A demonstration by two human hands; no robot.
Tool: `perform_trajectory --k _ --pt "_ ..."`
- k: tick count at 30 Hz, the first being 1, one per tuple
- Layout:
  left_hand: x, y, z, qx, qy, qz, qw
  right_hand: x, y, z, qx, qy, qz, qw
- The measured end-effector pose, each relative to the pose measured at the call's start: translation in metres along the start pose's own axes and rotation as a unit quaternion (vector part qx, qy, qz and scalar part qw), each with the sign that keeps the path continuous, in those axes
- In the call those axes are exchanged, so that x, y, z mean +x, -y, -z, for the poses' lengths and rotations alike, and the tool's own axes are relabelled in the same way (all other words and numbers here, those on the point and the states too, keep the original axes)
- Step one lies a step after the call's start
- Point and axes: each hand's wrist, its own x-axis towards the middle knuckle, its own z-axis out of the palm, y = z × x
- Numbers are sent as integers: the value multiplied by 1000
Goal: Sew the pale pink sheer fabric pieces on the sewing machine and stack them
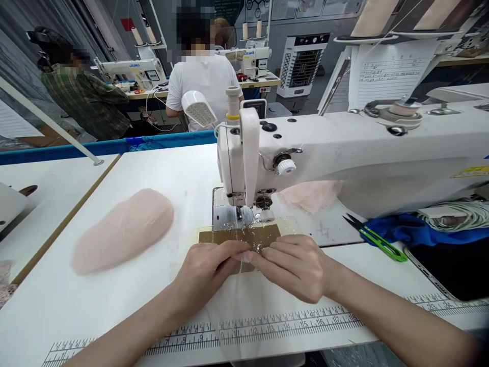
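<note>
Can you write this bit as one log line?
left hand: pinches thin pale material; right hand: pinches it too; ahead: sewing machine; lying left: pink fabric; lying right: green snips

Two foreground hands (202,272), two flat pink cloth pieces (126,229), one green snips (382,244), one air cooler (303,66)

"What showed up close?"
"At the needle end of the sewing machine (336,148), the left hand (204,270) and the right hand (298,267) nearly met, both pinching thin pale material (245,256); the fingers hid much of it."
"What lay around them?"
"A pink fabric piece (126,229) lay flat on the white table (187,173), to the left. Over to the right, green-handled snips (382,244) rested beside some blue cloth (405,229)."
"And beyond the table?"
"Two people were there, one in a white shirt (204,79), another in plaid (87,99)."
</note>
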Motion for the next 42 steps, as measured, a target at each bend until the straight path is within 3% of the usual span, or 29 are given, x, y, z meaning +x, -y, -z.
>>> perform_trajectory --k 2,4,6,8,10,13,16,21,28,32,39,42 --pt "0 -2 2 -16 -1 21 1000 2 0 3 25 3 -12 1000" --pt "1 -2 2 -38 41 89 994 3 0 1 116 31 -117 986" --pt "1 1 0 -27 89 157 983 4 1 -5 218 88 -262 936" --pt "0 6 -4 36 102 175 979 3 0 -14 257 142 -362 885" --pt "0 11 -8 116 81 142 980 1 -1 -24 219 173 -402 872" --pt "1 12 -11 209 27 57 976 -1 -4 -35 128 181 -409 885" --pt "2 8 -11 278 -20 -18 960 -1 -5 -39 74 187 -427 881" --pt "-5 2 -14 322 8 -92 942 3 -8 -39 56 185 -463 865" --pt "-9 5 -16 322 47 -86 942 -8 -14 -38 55 156 -419 893" --pt "-7 6 -16 316 39 -87 944 -10 -11 -37 40 192 -365 910" --pt "-7 9 -17 312 43 -77 946 -8 -19 -25 -161 227 -314 908" --pt "-4 11 -16 309 44 -71 947 -5 -15 -18 -153 199 -282 926"
